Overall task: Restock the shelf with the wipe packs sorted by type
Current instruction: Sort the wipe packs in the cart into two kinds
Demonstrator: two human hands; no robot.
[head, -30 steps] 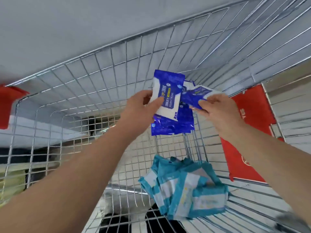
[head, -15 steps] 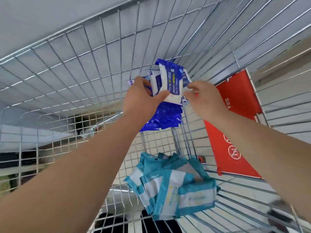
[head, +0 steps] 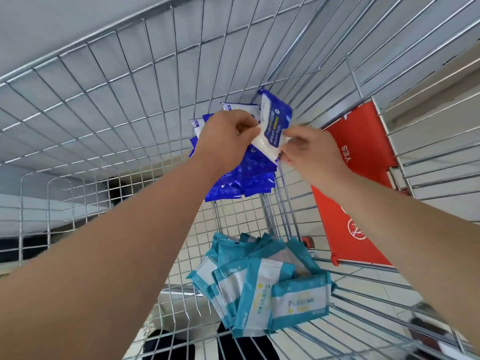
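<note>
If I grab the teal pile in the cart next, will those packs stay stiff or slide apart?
Probably floppy: the teal packs are soft pouches, and the similar blue packs droop below the left hand. Likely slippery: glossy faces lie fanned and overlapping, so a stack may slide apart.

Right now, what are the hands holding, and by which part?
The blue packs: left hand grips the bunch's left side; right hand pinches the lower edge of the top pack.

Right grip [head: 309,149] — apart a second ago — now on blue wipe packs [head: 244,178] in left grip [head: 224,141]
</note>
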